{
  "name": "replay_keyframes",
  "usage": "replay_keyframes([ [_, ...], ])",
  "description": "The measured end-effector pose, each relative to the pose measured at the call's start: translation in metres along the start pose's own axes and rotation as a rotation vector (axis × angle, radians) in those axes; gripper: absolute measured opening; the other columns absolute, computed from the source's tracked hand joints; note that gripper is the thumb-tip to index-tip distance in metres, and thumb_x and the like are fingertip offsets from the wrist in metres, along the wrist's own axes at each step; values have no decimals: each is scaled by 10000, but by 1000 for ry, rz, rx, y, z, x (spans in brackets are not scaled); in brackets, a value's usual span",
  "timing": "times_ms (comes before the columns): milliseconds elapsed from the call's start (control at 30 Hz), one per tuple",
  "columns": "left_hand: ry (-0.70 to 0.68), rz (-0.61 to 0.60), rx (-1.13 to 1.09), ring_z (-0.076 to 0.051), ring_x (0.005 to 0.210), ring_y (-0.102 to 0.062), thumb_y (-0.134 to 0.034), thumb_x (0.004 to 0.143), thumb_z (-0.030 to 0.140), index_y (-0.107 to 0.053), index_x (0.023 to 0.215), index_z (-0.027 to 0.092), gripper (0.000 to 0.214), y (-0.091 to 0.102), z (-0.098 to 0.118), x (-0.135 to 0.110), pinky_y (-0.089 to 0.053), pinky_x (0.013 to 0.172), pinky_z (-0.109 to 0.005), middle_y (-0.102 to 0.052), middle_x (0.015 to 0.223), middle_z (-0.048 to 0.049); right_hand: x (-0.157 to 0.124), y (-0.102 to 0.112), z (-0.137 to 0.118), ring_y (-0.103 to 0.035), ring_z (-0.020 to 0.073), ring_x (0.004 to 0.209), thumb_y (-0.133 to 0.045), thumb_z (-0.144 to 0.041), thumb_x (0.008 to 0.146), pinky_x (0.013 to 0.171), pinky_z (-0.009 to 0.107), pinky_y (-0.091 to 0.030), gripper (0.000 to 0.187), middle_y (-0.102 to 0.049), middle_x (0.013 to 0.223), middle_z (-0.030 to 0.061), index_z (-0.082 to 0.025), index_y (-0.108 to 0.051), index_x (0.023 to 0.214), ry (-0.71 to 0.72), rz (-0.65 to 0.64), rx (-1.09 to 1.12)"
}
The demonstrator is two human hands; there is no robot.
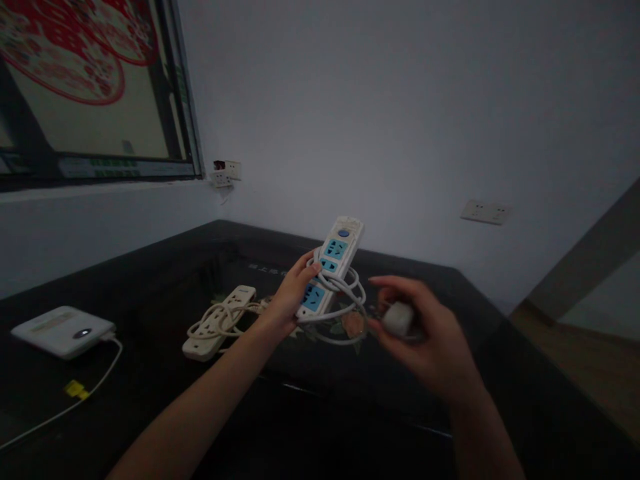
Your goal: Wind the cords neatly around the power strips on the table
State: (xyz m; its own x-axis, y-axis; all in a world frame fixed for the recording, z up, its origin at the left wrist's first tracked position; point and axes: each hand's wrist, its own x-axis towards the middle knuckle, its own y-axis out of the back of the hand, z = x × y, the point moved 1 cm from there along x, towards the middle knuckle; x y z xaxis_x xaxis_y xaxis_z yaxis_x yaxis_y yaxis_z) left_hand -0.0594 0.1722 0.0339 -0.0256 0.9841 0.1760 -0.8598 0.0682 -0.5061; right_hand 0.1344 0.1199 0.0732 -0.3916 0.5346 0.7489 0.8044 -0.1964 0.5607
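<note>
My left hand (299,287) is closed round a white power strip (349,235) with blue socket faces, held tilted above the dark table. Loops of its white cord (357,293) wrap the strip's middle and hang off to the right. To the right, my right hand (425,327) curls round the cord's plug (399,319), which is blurred by motion. Left of my left forearm, a second, cream power strip (205,333) lies on the table with its own cord wound round it.
On the left of the black table (165,267) sits a white box-shaped device (63,330) with a cable, a yellow tag (76,389) beside it. Wall sockets (484,211) are at the right, and another socket (231,170) is near the window. The table's right edge drops to the floor.
</note>
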Motion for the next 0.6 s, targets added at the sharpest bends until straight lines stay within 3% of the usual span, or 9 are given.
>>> replay_keyframes([
  [100, -12, 25, 21, -182, 764, -666, -691, 707, 300, -560, 1160, 183, 486, -1, 1, 1, -514, 654, -252, -698, 949, -53, 2, -25, -10, -643, 192, 867, -560, -62, 732, 704, 303, -519, 511, -653, 1055, 59, -233, -531, 1212, 85, -229, -180],
  [233, -25, 28, 72, -181, 788, -660, -715, 690, 297, -554, 1188, 174, 537, -2, 4, -1, -504, 660, -240, -700, 970, -56, 3, -39, -9, -651, 201, 783, -550, -30, 708, 634, 305, -503, 382, -659, 1077, 80, -206, -624, 1039, 113, -282, -410],
  [333, -19, -15, 141, -192, 784, -658, -727, 689, 305, -528, 1234, 168, 596, -2, 5, -3, -501, 662, -252, -706, 938, -60, 2, -37, -2, -649, 185, 766, -577, -111, 783, 630, 284, -489, 232, -689, 954, 44, -227, -638, 974, 103, -294, -338],
  [467, -12, -98, 201, -212, 789, -666, -720, 715, 336, -506, 1278, 174, 624, 1, 2, -3, -497, 669, -268, -712, 934, -70, 0, -29, 7, -648, 177, 751, -587, -213, 844, 631, 284, -481, 164, -695, 882, 30, -243, -645, 995, 66, -276, -196],
  [600, -45, -145, 211, -229, 869, -664, -719, 725, 339, -544, 1244, 178, 571, 2, -3, -2, -497, 683, -258, -703, 1012, -88, 1, -20, 10, -648, 151, 735, -596, -215, 845, 655, 269, -487, 117, -702, 836, 9, -226, -648, 949, 55, -88, -57],
])
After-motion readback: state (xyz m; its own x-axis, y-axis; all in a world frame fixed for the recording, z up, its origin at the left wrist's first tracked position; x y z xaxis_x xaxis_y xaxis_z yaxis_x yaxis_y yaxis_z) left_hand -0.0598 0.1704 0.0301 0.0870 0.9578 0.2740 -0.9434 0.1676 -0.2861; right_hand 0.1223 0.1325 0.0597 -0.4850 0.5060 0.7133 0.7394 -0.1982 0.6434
